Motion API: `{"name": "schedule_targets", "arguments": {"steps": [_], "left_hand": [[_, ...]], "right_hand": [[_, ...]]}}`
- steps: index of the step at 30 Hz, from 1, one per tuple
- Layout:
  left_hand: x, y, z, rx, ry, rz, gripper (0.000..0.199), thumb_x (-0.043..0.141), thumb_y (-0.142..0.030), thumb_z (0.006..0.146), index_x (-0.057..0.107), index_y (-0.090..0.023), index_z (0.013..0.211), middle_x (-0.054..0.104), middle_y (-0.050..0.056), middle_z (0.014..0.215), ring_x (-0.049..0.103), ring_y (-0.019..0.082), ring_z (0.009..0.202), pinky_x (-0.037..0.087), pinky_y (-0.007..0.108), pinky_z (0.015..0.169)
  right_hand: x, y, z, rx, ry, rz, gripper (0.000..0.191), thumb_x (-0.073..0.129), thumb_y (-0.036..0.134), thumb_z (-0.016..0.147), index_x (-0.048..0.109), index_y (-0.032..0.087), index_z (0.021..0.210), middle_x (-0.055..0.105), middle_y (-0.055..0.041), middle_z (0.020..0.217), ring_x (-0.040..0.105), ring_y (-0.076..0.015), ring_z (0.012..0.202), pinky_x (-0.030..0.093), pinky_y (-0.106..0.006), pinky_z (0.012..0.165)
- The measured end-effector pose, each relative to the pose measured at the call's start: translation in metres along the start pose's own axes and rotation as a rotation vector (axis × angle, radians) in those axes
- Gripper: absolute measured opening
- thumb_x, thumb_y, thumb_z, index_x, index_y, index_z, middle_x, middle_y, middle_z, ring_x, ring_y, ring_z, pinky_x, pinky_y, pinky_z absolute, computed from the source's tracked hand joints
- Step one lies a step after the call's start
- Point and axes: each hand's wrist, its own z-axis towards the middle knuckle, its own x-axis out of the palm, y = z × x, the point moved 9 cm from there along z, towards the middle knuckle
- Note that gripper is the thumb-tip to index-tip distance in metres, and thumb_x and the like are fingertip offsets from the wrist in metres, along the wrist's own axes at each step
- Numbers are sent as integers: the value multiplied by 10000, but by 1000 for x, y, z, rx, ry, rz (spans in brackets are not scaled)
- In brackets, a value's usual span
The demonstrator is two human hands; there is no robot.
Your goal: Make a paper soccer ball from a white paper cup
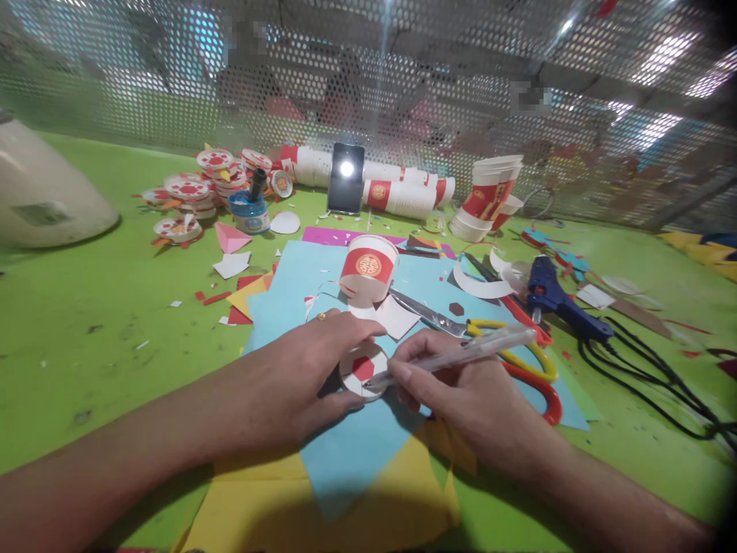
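Observation:
A small round white disc (377, 358), apparently the bottom of a paper cup, lies over light blue paper (293, 292). A red many-sided patch (362, 369) sits at its centre. My left hand (305, 369) grips the disc's left side between thumb and fingers. In my right hand (454, 380) is a slim clear pen (489, 344), its tip touching the disc just below the red patch. Just behind stands a red and white paper cup (368, 269), with white paper scraps at its foot. Scissors (441, 316) with yellow and red handles lie beside my right hand.
A blue glue gun (567, 303) with a black cable rests at right. Behind are a phone (347, 180), stacked cups (403, 198), upright cups (487, 196), a blue jar (249, 213) and several red-and-white paper crafts (187, 188). Yellow paper (253, 511) lies in front.

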Motion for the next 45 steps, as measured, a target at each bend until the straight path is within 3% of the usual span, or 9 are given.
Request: {"name": "schedule_targets", "arguments": {"steps": [10,20,25,28,32,35,40,45], "left_hand": [[0,2,-1,-20,-3,-7,414,622,-284,932,466,-267,1315,615,47,1247,597,228,1117,489,358,926],[-1,-2,0,-2,2,8,420,610,-272,942,439,-280,1326,613,40,1264,592,223,1128,493,351,927],[-4,-5,-1,34,-27,-2,446,615,-259,941,438,-305,1348,610,35,1310,593,223,1170,488,359,986],[-8,-10,-1,49,-40,-40,466,610,-287,950,428,-312,1379,597,48,1369,585,239,1224,489,378,1027],[-14,-20,-3,100,-59,-77,480,603,-255,950,430,-325,1393,617,44,1353,610,224,1197,527,345,995],[-15,-24,-5,133,-63,-75,537,614,-224,942,391,-338,1416,617,33,1353,622,199,1172,527,314,1000],[-15,-25,-5,161,-74,-87,594,598,-212,943,308,-344,1444,513,61,1469,513,228,1336,463,363,1100],[-17,-19,-4,106,-163,-118,509,583,-227,943,361,-358,1382,539,58,1396,552,253,1274,534,377,992]], "right_hand": [[0,0,-1,-20,16,-26,115,658,280,801,610,221,715,573,36,611,498,-121,580,409,-258,549],[-8,-8,-1,-10,-20,152,224,676,381,899,602,205,783,620,36,610,547,-97,547,433,-224,506],[-30,-5,1,-128,-162,294,266,647,486,931,650,223,972,646,30,666,588,-120,609,469,-248,558],[-41,0,2,-151,-253,186,293,658,508,914,681,227,991,690,-2,767,639,-149,719,508,-281,667],[-27,10,6,-180,-117,32,223,692,452,882,717,237,937,714,-21,835,647,-172,772,495,-289,675],[-17,14,6,-191,-39,85,151,758,361,804,705,237,870,685,3,770,608,-155,699,463,-277,618],[-16,3,5,-104,-43,238,216,810,347,767,686,228,898,651,23,708,540,-119,625,395,-253,570],[-14,-2,1,-78,-65,322,218,823,278,764,663,228,904,641,43,686,561,-109,628,431,-245,602]]}}
